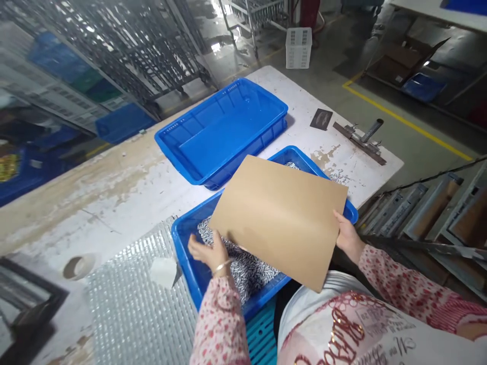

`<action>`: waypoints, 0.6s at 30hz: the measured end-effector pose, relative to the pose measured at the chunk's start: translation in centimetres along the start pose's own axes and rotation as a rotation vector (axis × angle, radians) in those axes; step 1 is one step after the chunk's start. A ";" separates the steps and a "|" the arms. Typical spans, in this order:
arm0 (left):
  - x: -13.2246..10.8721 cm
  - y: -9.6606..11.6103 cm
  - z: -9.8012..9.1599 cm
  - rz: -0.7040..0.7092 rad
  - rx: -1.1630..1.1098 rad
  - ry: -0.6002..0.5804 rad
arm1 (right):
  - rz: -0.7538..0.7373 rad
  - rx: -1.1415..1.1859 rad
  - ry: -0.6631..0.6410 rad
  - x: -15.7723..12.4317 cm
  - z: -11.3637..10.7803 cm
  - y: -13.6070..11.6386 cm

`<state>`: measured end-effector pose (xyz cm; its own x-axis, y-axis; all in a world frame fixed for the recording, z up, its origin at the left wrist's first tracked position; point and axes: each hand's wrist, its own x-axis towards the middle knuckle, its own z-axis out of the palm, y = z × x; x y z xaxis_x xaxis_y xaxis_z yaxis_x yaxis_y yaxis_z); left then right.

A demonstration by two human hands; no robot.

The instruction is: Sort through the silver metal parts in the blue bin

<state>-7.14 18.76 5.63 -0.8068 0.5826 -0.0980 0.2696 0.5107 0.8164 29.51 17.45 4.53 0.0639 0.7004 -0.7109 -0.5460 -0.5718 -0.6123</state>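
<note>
A flat sheet of brown cardboard [279, 213] is tilted above a blue bin [186, 258] full of small shiny metal pieces [251, 271]. My right hand [348, 235] grips the sheet by its right edge, thumb on top and fingers underneath. Over the bin's left end, my left hand [213, 253] is open, its fingers apart and its thumb close to the sheet's left corner. Whether that thumb touches the cardboard I cannot tell. Much of the bin and its contents is hidden beneath the sheet.
Behind stands a second blue bin [224, 132], with nothing visible inside. Silvery bubble wrap [137, 304] covers the table at left, bearing a white scrap [163, 271] beside a tape roll [78, 266]. A metal fixture [359, 142] lies at the table's far right; racks [429, 213] stand beyond.
</note>
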 end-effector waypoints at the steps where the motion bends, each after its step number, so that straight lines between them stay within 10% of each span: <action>1: -2.0 -0.6 0.0 -0.054 -0.035 -0.032 | -0.008 0.041 0.024 -0.7 0.3 1.0; 7: -9.7 -5.4 -1.0 -0.248 -0.404 -0.530 | -0.032 0.194 0.078 -4.8 2.0 6.7; 18: -4.1 -7.4 -3.6 -0.319 -0.483 -0.583 | -0.273 -0.209 0.076 -3.3 -0.4 3.1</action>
<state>-7.66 10.31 2.04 -0.3676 0.7587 -0.5379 -0.2897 0.4561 0.8414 27.96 13.21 4.87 0.2503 0.8099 -0.5305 -0.3176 -0.4490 -0.8352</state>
